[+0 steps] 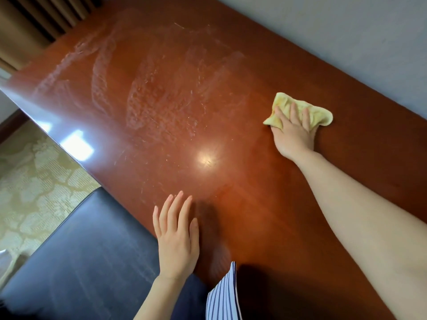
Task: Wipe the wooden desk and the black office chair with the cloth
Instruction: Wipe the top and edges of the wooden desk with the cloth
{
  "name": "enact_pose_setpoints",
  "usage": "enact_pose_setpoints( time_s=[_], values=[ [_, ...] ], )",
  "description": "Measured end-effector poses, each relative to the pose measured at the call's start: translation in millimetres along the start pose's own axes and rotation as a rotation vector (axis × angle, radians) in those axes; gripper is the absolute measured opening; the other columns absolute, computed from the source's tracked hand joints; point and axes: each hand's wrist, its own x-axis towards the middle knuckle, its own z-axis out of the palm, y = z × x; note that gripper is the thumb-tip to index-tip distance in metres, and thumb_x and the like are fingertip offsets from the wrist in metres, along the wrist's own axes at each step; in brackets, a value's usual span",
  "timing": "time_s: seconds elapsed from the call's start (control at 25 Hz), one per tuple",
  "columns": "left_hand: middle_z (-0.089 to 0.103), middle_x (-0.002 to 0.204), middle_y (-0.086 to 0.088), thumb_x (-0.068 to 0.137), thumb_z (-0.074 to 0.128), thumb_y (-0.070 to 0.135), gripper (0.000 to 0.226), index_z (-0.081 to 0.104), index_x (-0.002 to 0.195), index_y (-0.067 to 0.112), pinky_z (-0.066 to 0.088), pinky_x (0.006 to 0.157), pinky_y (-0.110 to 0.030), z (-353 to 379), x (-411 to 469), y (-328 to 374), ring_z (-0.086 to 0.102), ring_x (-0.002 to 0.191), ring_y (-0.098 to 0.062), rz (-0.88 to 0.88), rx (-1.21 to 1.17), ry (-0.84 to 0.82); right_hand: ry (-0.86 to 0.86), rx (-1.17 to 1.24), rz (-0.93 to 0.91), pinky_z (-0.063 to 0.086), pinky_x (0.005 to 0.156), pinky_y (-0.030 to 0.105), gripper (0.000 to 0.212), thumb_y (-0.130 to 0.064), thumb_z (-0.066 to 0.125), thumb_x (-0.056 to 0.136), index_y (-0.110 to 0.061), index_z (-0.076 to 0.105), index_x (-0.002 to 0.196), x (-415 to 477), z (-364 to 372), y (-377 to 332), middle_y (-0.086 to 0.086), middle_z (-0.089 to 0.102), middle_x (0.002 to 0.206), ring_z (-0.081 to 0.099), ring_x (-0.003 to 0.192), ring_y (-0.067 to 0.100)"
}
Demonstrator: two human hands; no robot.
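A yellow cloth is being pressed flat against the reddish-brown wooden desk by the right hand. The hand is lying on top of the cloth with its fingers stretched out straight and slightly spread. Nothing is being clutched; the cloth is only being held down under the palm and fingers. The cloth is bunched and is sticking out beyond the fingertips and to both sides of the hand. It is lying on the right part of the desktop, near the far edge that runs along the grey wall.

The left hand is being held open at the near edge of the desk, its fingers straight and close together, with nothing in it. Whether it is being rested on the wood or held just above it cannot be told.

Pale curved smear marks are showing across the left and middle of the glossy desktop, and a round glare spot is being reflected between the two hands.

The black office chair is being seen at the lower left, with its padded surface just beside the desk's near edge and below the left hand. A patterned beige carpet is lying beyond it. Brown curtains are hanging at the upper left. A piece of blue-and-white striped fabric is showing at the bottom edge.
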Motion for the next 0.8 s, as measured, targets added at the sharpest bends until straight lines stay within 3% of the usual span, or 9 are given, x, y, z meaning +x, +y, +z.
enact_pose_setpoints(
  time_s=[0.2,0.44,0.6,0.8],
  values=[
    [0.041,0.143,-0.017,0.093,0.035,0.024,0.045,0.043,0.134,0.008,0.003,0.116,-0.044,4.6,-5.6,-9.8,0.026,0.136,-0.028,-0.077,-0.033,-0.077,-0.045,-0.064,-0.18,-0.004,0.114,0.057,0.054,-0.052,0.021,0.099,-0.046,-0.002,0.148,-17.0,9.4,-41.3,-0.004,-0.012,0.159,-0.018,0.144,0.027],
    [-0.012,0.156,-0.009,0.096,0.026,0.036,0.062,0.012,0.151,0.01,-0.014,0.116,-0.031,5.6,-1.1,-6.2,-0.012,0.145,-0.019,-0.251,-0.038,-0.093,-0.014,-0.117,-0.473,-0.003,0.116,0.048,0.059,-0.048,0.026,0.098,-0.042,-0.005,0.149,-80.4,44.5,-63.2,-0.009,-0.008,0.159,-0.019,0.144,0.018],
    [-0.025,0.155,-0.011,0.096,0.034,0.049,0.08,-0.011,0.149,0.011,-0.015,0.113,-0.048,2.5,-7.6,-8.5,-0.024,0.143,-0.018,-0.579,-0.019,-0.11,-0.027,-0.085,-0.637,-0.003,0.116,0.04,0.059,-0.039,0.035,0.099,-0.041,0.004,0.149,-124.1,55.9,-41.9,-0.012,0.001,0.159,-0.011,0.145,0.012],
    [-0.024,0.156,-0.007,0.079,0.05,0.068,0.115,-0.025,0.145,0.012,-0.006,0.112,-0.055,-6.4,-23.3,1.1,-0.015,0.145,-0.016,-0.785,-0.357,-0.227,-0.079,0.035,-0.719,0.0,0.117,0.034,0.054,-0.028,0.045,0.096,-0.038,0.025,0.146,-176.0,63.2,-3.7,-0.016,0.016,0.155,-0.001,0.144,0.004]
  ],
)
